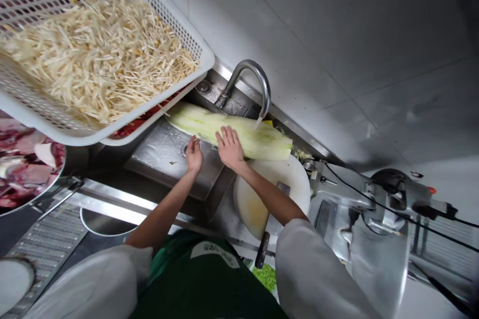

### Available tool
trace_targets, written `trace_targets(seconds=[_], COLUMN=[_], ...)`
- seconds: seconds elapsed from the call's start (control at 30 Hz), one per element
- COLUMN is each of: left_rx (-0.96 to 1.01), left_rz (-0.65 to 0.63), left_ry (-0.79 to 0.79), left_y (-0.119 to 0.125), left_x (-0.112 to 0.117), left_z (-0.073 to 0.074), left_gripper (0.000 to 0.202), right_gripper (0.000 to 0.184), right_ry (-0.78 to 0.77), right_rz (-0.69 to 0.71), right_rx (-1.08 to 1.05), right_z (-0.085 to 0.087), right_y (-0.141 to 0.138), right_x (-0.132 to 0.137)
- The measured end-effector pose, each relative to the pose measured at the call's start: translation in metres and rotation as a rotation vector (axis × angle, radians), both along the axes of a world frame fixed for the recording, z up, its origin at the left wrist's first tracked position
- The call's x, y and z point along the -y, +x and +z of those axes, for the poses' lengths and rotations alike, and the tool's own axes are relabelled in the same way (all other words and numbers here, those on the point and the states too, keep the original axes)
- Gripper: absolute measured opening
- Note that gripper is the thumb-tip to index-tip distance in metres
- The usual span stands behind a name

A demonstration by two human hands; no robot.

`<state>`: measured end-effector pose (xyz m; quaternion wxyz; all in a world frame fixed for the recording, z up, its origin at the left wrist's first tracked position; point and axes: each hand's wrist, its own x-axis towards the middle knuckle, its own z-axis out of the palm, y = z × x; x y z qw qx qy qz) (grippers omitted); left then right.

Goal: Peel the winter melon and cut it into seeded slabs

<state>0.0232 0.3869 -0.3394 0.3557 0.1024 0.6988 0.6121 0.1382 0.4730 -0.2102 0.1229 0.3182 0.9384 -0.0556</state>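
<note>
A long, pale green peeled gourd, probably a winter melon (262, 140), lies across the sink beneath the curved faucet (266, 90), whose water falls on it. Its right end reaches over the round white cutting board (247, 199). My right hand (229, 149) rests flat on the near side of the gourd, fingers extended. Just off the gourd's lower edge is my left hand (194, 156), slightly cupped, with nothing visible in it. A cleaver (264, 246) lies on the board, its blade partly hidden under my right forearm.
A white perforated basket (179, 90) of bean sprouts stands at upper left, above a tray of red pieces. Raw meat and bones fill a metal pot (64, 172) at left. A metal slicing machine (381, 254) with a black cable occupies the right. The tiled wall (318, 35) rises behind.
</note>
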Motion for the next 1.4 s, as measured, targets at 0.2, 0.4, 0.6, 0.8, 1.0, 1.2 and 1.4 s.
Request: trace_targets(seconds=[0.2, 0.4, 0.6, 0.8, 1.0, 1.2, 1.4], left_rx=[-0.032, 0.151, 0.12, 0.119, 0.139, 0.183, 0.212], left_rz=[-0.093, -0.125, -0.187, -0.141, -0.159, -0.153, -0.119], left_ry=[-0.099, -0.136, -0.142, -0.207, -0.229, -0.206, -0.193], left_y=[-0.016, 0.013, 0.007, -0.022, -0.013, 0.009, 0.016], left_x=[0.026, 0.046, 0.09, 0.149, 0.169, 0.168, 0.187], left_z=[-0.015, 0.003, 0.019, 0.015, 0.017, 0.036, 0.047], left_gripper=[0.044, 0.041, 0.047, 0.054, 0.053, 0.053, 0.054], right_gripper=[0.067, 0.076, 0.068, 0.068, 0.059, 0.066, 0.073], right_ry=[0.233, 0.299, 0.063, 0.214, 0.313, 0.374, 0.202], right_rz=[-0.31, -0.493, -0.069, -0.42, -0.667, -0.613, -0.182], right_rx=[0.017, 0.08, 0.091, 0.05, 0.087, -0.006, 0.005], right_z=[0.057, 0.048, 0.007, 0.064, 0.102, 0.07, 0.014], right_y=[0.103, 0.058, -0.035, 0.087, 0.184, 0.119, 0.013], right_x=[-0.043, -0.061, -0.032, -0.066, -0.078, -0.072, -0.026])
